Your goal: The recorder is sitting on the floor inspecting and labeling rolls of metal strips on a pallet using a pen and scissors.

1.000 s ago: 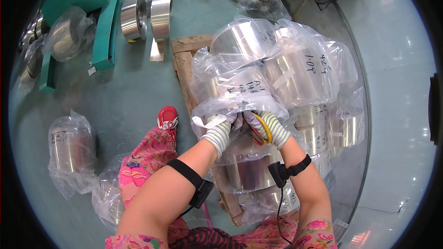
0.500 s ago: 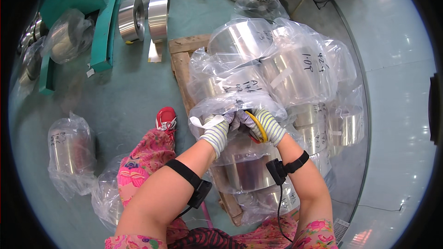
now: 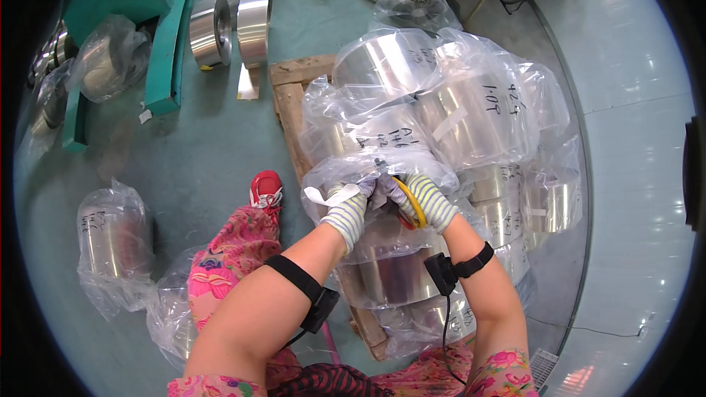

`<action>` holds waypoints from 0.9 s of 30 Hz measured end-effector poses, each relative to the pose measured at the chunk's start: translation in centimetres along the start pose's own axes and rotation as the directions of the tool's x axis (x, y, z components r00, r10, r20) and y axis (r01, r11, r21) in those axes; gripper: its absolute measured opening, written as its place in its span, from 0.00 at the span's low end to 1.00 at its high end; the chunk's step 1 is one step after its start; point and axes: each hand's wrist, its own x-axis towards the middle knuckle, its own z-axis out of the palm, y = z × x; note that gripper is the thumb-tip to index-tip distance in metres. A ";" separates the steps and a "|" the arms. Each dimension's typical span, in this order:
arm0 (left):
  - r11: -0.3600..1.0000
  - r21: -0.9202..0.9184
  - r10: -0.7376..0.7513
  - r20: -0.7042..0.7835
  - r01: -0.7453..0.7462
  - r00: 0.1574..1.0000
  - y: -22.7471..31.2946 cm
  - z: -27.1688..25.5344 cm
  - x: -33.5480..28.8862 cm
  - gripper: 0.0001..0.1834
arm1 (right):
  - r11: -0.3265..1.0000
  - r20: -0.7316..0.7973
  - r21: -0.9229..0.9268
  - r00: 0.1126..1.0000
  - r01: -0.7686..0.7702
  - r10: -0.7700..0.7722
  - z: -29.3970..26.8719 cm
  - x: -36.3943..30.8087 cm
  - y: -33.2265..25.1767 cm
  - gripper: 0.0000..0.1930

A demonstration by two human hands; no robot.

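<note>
Both my hands wear striped knit gloves and meet at the gathered edge of a clear plastic bag point(image 3: 419, 165) around a shiny metal coil. My left hand point(image 3: 347, 209) is closed on the plastic, and a white strip point(image 3: 323, 196) sticks out beside its fingers. Closed on the same bunched plastic is my right hand point(image 3: 425, 202), its fingertips close to the left ones. A yellow ring-shaped thing point(image 3: 416, 209) rests against the right palm, with a bit of red at its lower edge. The fingertips are partly hidden in the folds.
Several bagged metal coils point(image 3: 478, 114) crowd a wooden pallet point(image 3: 292, 114) in front of me. Two bare coils point(image 3: 254, 29) stand on the floor beyond its left side, near a green metal frame point(image 3: 165, 66). A wrapped coil point(image 3: 114, 231) stands at far left.
Hardly anything differs. Both hands stay at the bunched plastic, with only slight shifts of the fingers and the yellow ring.
</note>
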 end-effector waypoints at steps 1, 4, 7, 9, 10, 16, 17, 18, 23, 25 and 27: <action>0.999 -0.034 -0.001 0.028 0.002 1.000 -0.4 -0.1 0.4 0.05 | 1.000 -0.016 0.016 1.000 0.011 -0.010 0.1 0.1 0.2 0.34; 1.000 0.002 -0.001 0.002 0.001 1.000 0.2 0.7 -0.1 0.06 | 0.985 -0.157 0.086 0.979 0.147 -0.132 1.4 0.6 2.1 0.34; 0.999 0.031 0.013 -0.043 -0.012 0.999 0.2 0.8 -0.7 0.06 | 0.980 -0.203 0.071 0.964 0.188 -0.170 1.7 0.7 2.5 0.33; 0.999 -0.016 0.043 -0.035 -0.044 0.998 0.1 0.4 -0.3 0.06 | 0.973 -0.202 0.048 0.956 0.226 -0.212 0.8 0.8 1.3 0.32; 0.992 -0.060 0.113 0.036 -0.111 0.993 -0.5 -0.1 0.6 0.05 | 0.988 -0.119 0.114 0.989 0.101 -0.087 -0.1 0.6 -0.1 0.31; 0.993 -0.001 0.115 0.020 -0.115 0.993 -0.3 0.1 0.3 0.06 | 0.978 -0.222 0.016 0.954 0.210 -0.201 0.8 1.2 0.9 0.30; 0.995 0.001 0.104 0.037 -0.104 0.994 -0.3 0.1 0.3 0.07 | 0.969 -0.252 0.009 0.938 0.248 -0.238 0.8 1.2 0.7 0.30; 0.995 0.003 0.103 0.039 -0.103 0.994 -0.3 0.1 0.4 0.07 | 0.959 -0.267 -0.119 0.922 0.256 -0.279 1.1 1.4 1.1 0.31; 0.995 0.020 0.096 -0.060 -0.094 0.994 -0.3 0.6 0.2 0.09 | 0.945 -0.286 -0.185 0.905 0.271 -0.315 1.5 1.4 1.4 0.31; 0.996 0.012 0.088 -0.106 -0.087 0.990 -0.2 0.8 -0.1 0.09 | 0.966 -0.255 -0.109 0.932 0.236 -0.256 1.0 1.1 0.9 0.30; 0.994 0.041 0.104 -0.039 -0.102 0.994 0.0 0.8 -0.5 0.08 | 0.971 -0.224 -0.067 0.945 0.230 -0.239 0.3 0.8 0.1 0.29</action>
